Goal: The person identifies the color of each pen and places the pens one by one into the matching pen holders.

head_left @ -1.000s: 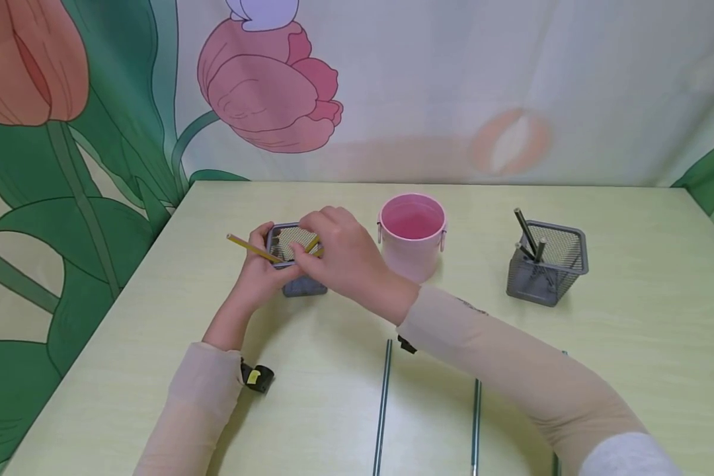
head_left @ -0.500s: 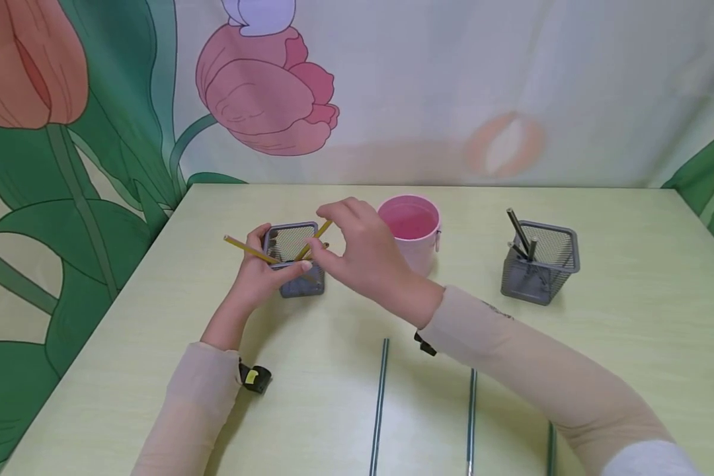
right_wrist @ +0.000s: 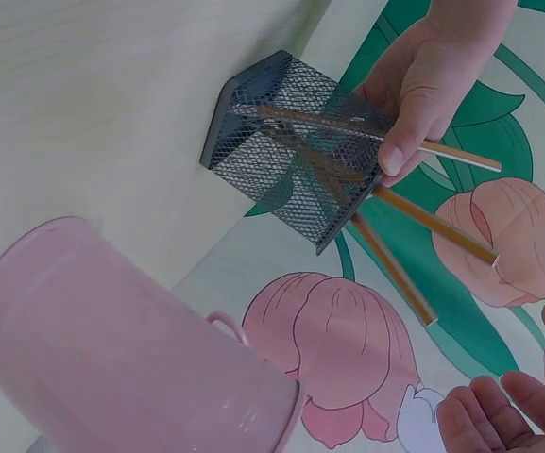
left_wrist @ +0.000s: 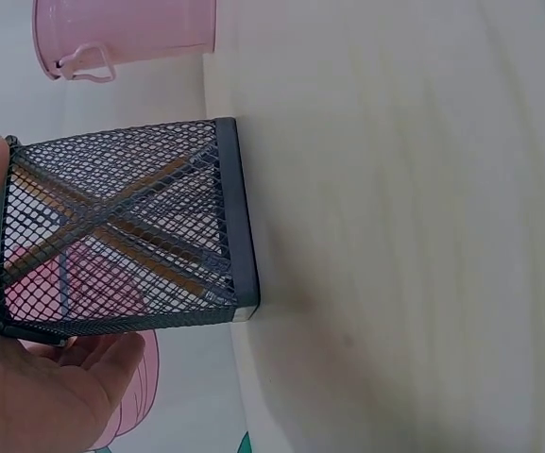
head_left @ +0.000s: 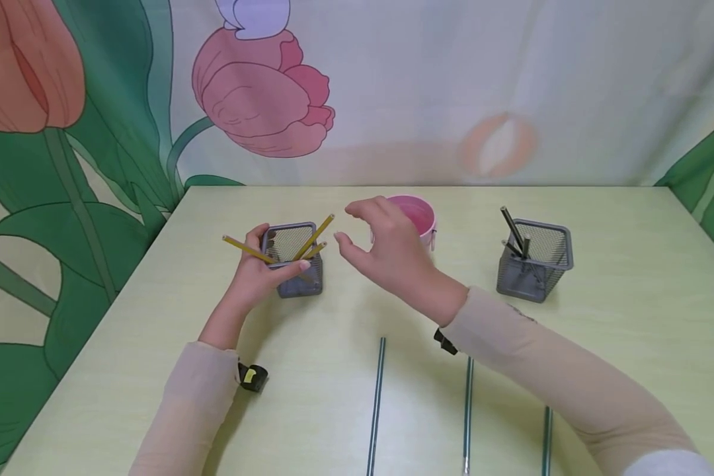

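Pencils of yellow wood (head_left: 312, 239) are seen standing crossed in the small grey wire-mesh pen cup (head_left: 294, 261) at the table's (head_left: 601, 330) left centre. The cup is gripped at its rim by the left hand (head_left: 256, 274), thumb across the front. Only the left wrist view shows the cup's solid base flat on the table; only the right wrist view shows pencil tips past the rim. The right hand (head_left: 387, 254) is held empty, fingers loosely spread, just beside the cup; half a second earlier a pencil was pinched there. Behind it a pink metal bucket (head_left: 422, 215) is partly hidden.
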A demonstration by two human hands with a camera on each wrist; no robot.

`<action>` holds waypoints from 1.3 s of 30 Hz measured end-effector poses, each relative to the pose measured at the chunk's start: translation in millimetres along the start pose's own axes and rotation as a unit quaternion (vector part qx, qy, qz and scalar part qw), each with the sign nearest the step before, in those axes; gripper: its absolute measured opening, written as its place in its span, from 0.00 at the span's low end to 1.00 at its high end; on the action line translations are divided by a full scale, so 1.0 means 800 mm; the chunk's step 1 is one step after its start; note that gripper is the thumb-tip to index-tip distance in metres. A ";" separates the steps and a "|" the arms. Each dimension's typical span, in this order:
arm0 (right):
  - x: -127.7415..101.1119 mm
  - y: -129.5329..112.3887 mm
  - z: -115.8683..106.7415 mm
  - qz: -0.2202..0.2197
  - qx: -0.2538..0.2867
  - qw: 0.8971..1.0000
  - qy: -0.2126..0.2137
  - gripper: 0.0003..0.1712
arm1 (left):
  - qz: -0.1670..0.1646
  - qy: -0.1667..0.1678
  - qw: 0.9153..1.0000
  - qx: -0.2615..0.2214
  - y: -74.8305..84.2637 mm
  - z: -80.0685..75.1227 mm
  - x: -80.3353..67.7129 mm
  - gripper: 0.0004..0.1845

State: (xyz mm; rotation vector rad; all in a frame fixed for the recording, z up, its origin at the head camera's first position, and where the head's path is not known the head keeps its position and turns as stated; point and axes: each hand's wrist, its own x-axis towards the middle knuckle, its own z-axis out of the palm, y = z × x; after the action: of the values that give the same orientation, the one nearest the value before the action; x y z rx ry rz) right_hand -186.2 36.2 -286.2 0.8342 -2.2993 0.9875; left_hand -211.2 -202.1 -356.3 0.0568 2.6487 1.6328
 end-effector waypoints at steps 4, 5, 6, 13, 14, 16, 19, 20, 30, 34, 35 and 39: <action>-0.005 0.006 -0.004 0.017 -0.003 1.000 -0.005 0.19 | 0.006 0.002 1.000 -0.001 -0.001 0.003 0.000 0.54; -0.006 0.007 -0.005 0.022 -0.005 1.000 -0.007 0.19 | 0.007 0.003 1.000 -0.002 -0.001 0.003 0.000 0.54; -0.008 0.008 -0.006 0.026 -0.007 1.000 -0.009 0.19 | 0.009 0.004 1.000 -0.004 -0.001 0.003 -0.001 0.54; -0.021 0.010 -0.013 0.047 -0.005 0.999 -0.015 0.18 | 0.007 0.012 1.000 -0.008 -0.001 0.003 -0.004 0.56; -0.023 0.011 -0.014 0.052 -0.005 0.999 -0.017 0.18 | 0.007 0.012 1.000 -0.008 0.000 0.003 -0.004 0.57; -0.027 0.012 -0.017 0.060 -0.004 0.998 -0.017 0.18 | 0.003 0.012 1.000 -0.008 0.000 0.003 -0.005 0.58; -0.033 0.014 -0.023 0.065 -0.004 0.998 -0.013 0.17 | 0.000 0.014 1.000 -0.003 0.001 0.001 -0.007 0.58; -0.035 0.016 -0.026 0.064 -0.005 0.998 -0.011 0.17 | -0.001 0.014 1.000 -0.001 0.001 0.001 -0.008 0.58; -0.059 0.030 -0.052 0.085 0.003 0.996 -0.012 0.18 | -0.027 0.031 0.999 0.002 -0.002 -0.007 -0.017 0.57; -0.068 0.036 -0.061 0.094 -0.002 0.996 -0.007 0.19 | -0.031 0.029 0.999 0.013 -0.004 -0.008 -0.023 0.57; -0.071 0.037 -0.063 0.098 -0.004 0.995 -0.006 0.19 | -0.032 0.029 0.999 0.014 -0.004 -0.008 -0.025 0.57; -0.078 0.043 -0.069 0.110 -0.013 0.994 -0.001 0.19 | -0.039 0.028 0.999 0.012 -0.004 -0.007 -0.032 0.57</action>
State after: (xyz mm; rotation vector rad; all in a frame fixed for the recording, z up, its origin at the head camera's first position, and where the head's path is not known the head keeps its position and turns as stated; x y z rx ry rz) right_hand -156.0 117.9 -308.5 0.5800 -2.4398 1.0473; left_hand -185.6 -209.9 -356.3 -0.0914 2.6739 1.6019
